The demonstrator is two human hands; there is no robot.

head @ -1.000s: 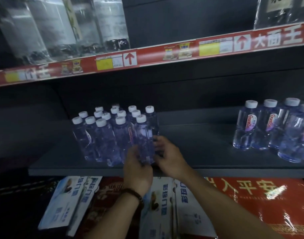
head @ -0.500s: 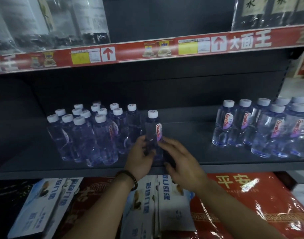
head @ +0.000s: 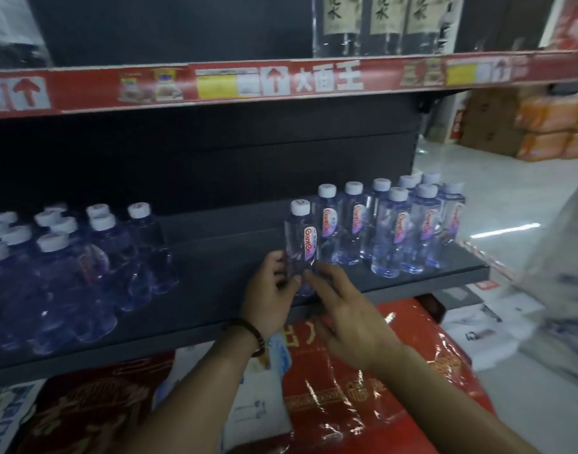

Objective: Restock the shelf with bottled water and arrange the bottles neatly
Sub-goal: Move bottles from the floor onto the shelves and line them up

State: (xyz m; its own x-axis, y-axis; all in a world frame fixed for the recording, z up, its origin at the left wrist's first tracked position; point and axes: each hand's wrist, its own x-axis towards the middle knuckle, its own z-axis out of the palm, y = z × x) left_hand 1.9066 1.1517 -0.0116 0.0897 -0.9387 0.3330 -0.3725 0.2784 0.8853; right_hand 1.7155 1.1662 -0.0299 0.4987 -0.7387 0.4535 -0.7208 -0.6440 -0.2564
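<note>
Bottle [head: 300, 239] upright between grips: left grip [head: 270, 291] curled round base, right grip [head: 345, 311] spread, touching.

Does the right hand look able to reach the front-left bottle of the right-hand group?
Probably yes: only bare shelf lies between the right hand and that front-left bottle, and the left hand grips the single bottle.

red wrapped packs [head: 330, 414] lie low in front, orange packs [head: 549, 114] stacked far right.
</note>
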